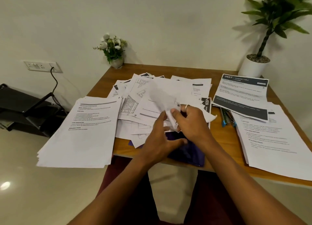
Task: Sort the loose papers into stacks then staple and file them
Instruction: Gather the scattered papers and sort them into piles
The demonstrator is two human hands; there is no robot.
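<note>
— Where are our hands just now?

— Both are over the middle of the desk (224, 140), close to its near edge. Our right grip (190, 121) is curled round a white sheet (160, 96), with thumb and fingers pinching its lower end. The sheet rises away from us, and it is too blurred to read.

— And our left?

— Our left grip (162, 140) is wide. Its fingers are fairly straight and their tips touch the same sheet just beside the right thumb, while its own thumb is spread out sideways. A purple folder (190, 154) lies under both hands and reaches the near edge of the desk.

— Where are the papers we have to sort?

— The loose pile (135, 105) is spread across the centre of the desk, its pages overlapping at every angle. A left stack (84, 132) lies beside it, touching it and hanging out over the desk's left edge. A right stack (270, 140) lies along the right side. A dark-headed sheet (243, 91) sits beyond it, with its near end over the far end of that stack.

— Anything between them?

— A blue-tipped thing (227, 117) lies between the pile and the right stack. We cannot tell what it is.

— And at the back?

— A flower pot (116, 61) stands at the far left corner and a potted plant (253, 67) at the far right. A wall socket (43, 66) is on the wall to the left.
</note>
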